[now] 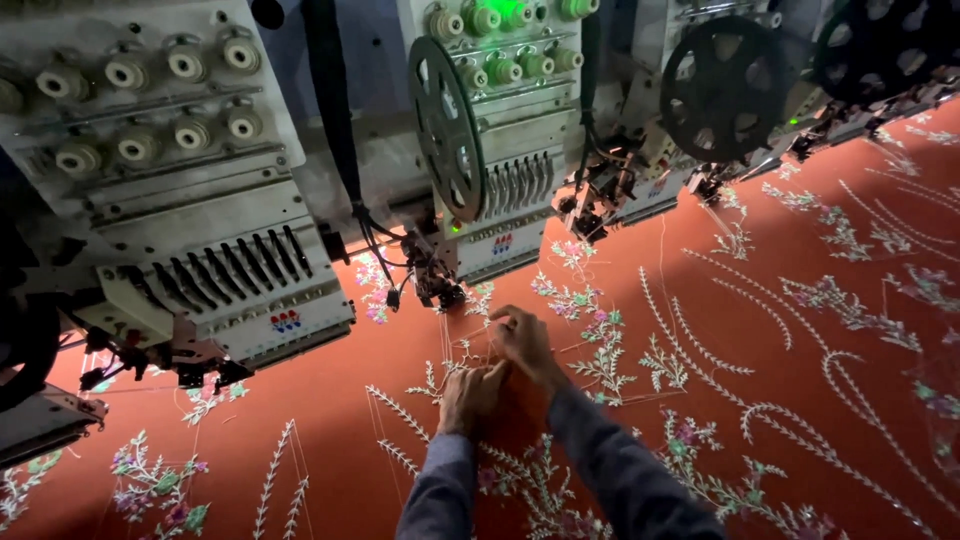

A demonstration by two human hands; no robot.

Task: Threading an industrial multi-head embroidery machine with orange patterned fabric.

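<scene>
My left hand and my right hand rest side by side on a stretched red-orange fabric covered with white and pastel floral embroidery. Both hands have their fingers curled down and pinched together on the cloth just below the needle area of the middle embroidery head. Thin white threads run up from where the fingers meet toward that head. Whether the fingers grip a thread is too small to tell. Grey sleeves cover both forearms.
A row of white multi-needle embroidery heads spans the top: one at the left, more at the right, with black reels, green lights and thread tension knobs. Embroidered sprigs cover the cloth on both sides of my arms.
</scene>
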